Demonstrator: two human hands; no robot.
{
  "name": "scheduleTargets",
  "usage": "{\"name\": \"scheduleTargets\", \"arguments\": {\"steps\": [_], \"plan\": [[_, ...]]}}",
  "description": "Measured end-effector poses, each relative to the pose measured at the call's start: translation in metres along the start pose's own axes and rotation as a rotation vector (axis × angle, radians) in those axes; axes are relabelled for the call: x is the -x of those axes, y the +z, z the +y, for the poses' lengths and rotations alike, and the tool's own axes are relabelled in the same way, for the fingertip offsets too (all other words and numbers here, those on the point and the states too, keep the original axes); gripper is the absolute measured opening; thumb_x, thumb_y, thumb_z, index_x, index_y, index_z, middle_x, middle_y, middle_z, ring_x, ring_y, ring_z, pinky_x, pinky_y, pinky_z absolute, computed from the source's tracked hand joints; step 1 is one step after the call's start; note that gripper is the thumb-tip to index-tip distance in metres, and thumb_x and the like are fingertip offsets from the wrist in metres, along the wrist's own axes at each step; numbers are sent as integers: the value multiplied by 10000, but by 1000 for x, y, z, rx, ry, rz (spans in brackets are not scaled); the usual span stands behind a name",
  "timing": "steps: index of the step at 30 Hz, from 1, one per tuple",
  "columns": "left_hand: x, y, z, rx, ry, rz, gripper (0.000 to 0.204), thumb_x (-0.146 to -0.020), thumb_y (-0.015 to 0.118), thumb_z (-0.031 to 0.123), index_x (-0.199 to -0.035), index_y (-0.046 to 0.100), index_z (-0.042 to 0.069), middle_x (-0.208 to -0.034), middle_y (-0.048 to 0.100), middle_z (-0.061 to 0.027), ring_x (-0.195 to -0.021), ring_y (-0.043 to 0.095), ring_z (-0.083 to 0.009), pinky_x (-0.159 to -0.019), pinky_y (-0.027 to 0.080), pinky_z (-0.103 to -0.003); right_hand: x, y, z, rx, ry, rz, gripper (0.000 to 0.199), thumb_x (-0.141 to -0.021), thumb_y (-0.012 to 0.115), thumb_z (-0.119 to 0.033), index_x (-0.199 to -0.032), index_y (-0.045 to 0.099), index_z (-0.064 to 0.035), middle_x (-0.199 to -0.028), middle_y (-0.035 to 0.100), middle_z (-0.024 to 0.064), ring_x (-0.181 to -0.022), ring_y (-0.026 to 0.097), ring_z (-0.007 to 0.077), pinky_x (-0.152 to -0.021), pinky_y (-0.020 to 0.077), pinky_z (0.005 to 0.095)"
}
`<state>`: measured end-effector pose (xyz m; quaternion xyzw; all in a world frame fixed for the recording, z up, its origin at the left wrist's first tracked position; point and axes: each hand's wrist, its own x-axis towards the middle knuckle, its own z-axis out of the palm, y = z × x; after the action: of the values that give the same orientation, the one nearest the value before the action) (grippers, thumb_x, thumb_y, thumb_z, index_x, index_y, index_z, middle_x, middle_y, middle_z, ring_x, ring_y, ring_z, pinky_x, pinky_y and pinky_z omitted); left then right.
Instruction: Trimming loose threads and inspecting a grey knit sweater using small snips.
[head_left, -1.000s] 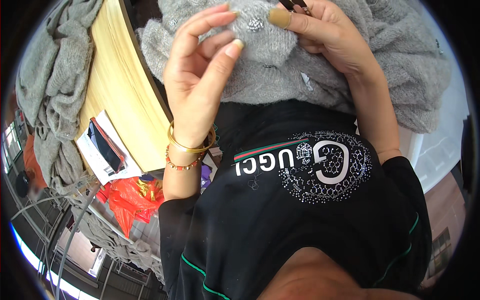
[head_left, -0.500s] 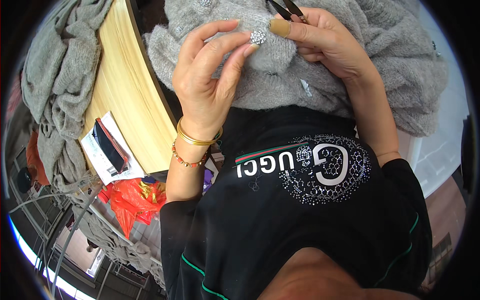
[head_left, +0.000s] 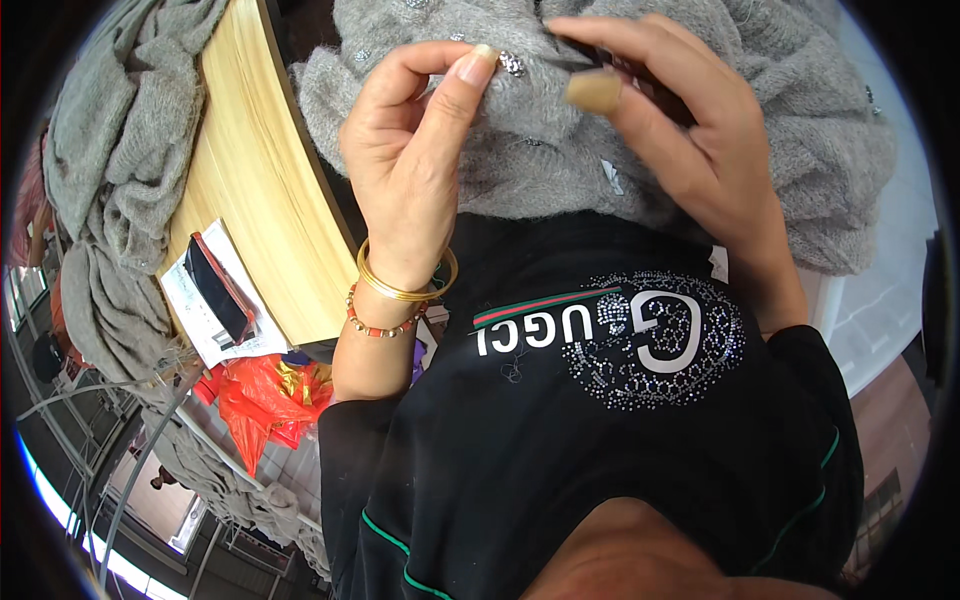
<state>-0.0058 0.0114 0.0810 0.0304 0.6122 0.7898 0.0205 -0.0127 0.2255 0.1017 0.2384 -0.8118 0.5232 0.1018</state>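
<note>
A grey fuzzy knit garment (head_left: 560, 185) is bunched across my lap, with sparkling rhinestone buttons on it. My left hand (head_left: 415, 125) pinches thumb and forefinger together at the edge of one rhinestone button (head_left: 512, 64), which is tilted. How much of it lies between the fingertips is hidden. To its right, my right hand (head_left: 690, 110) holds dark thread snips (head_left: 668, 97), partly covered by the palm and fingers. A tan finger cover (head_left: 594, 91) caps the right thumb, which points at the knit near the button. A small white tag (head_left: 612, 177) lies on the garment.
On my left stands a wooden table (head_left: 265, 160) with more grey knitwear (head_left: 125, 150) over its far side. A dark phone-like object (head_left: 220, 290) rests on white papers (head_left: 205, 342). Below is a red plastic bag (head_left: 262, 405). A pale surface (head_left: 880, 310) lies right.
My left fingers have turned, bringing the thumb on top and tilting the button. My right hand has drawn back slightly, its fingers now stretched over the snips.
</note>
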Motion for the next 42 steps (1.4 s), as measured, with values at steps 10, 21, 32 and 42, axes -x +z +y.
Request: {"name": "scheduleTargets", "arguments": {"steps": [10, 21, 32, 42], "plan": [[0, 9, -2, -2, 16, 49, 123, -993, 699, 90, -1092, 682, 20, -943, 692, 10, -751, 555, -7, -641, 439, -169, 7, 2, -15, 178, 40, -157, 364, -876, 693, -28, -1240, 700, -32, -853, 604, 81, -718, 590, 178, -642, 479, 300], [1, 11, -9, -40, 102, 41, 117, -1028, 652, 121, -1105, 637, 35, -963, 695, -18, -749, 555, -27, -647, 446, -177, 4, 2, -13, 290, -21, -77, 349, -859, 722, -32, -1206, 719, -62, -842, 614, 82, -698, 599, 218, -625, 490, 325], [2, 12, -8, -12, 90, 87, 103, -1014, 667, 91, -1095, 635, 35, -908, 622, 20, -737, 512, -20, -621, 416, -179, 4, 10, -14, 290, -15, -92, 321, -866, 724, -43, -1187, 719, -56, -862, 632, 79, -709, 609, 221, -631, 499, 332], [2, 10, -7, -50, 117, 94, 97, -1024, 656, 106, -1085, 630, 35, -858, 603, 29, -708, 496, -22, -607, 406, -182, -1, 9, -16, 267, -55, -51, 290, -879, 710, -40, -1169, 725, -47, -838, 613, 79, -693, 596, 221, -614, 482, 326]]}}
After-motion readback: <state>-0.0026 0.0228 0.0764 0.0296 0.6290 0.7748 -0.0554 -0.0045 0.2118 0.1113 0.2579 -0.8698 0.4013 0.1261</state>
